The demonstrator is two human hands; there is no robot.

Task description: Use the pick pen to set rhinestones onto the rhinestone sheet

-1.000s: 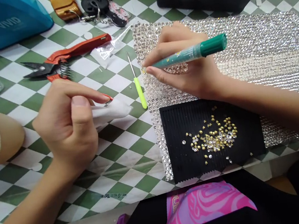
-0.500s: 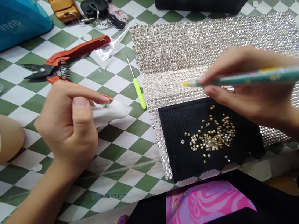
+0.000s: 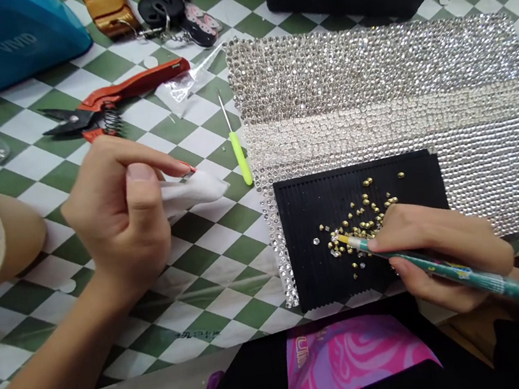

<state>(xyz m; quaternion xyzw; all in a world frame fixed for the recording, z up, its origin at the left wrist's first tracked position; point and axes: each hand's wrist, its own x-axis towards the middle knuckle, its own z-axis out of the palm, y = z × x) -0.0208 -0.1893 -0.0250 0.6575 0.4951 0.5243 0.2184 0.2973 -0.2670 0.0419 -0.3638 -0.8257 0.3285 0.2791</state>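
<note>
While the right hand (image 3: 436, 253) pinches a green rhinestone picker pen (image 3: 464, 273) between thumb and fingers, its yellow tip sits among gold-backed rhinestones (image 3: 360, 225) on a black ridged tray (image 3: 312, 264); the left hand (image 3: 118, 221) pinches a white tissue (image 3: 195, 187).

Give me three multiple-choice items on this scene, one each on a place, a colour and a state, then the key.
1. Where is the yellow tip of the green pen in the right hand?
A) Over the black ridged tray
B) On the checkered table
C) On the blue case

2. What colour are the handles of the spring snips?
A) Blue
B) Yellow
C) Red

3. What does the left hand hold?
A) The snips
B) A white tissue
C) The pen

1: A, the tip is among gold studs on the tray.
2: C, the handles show red-orange.
3: B, its fingers pinch the tissue.
</note>
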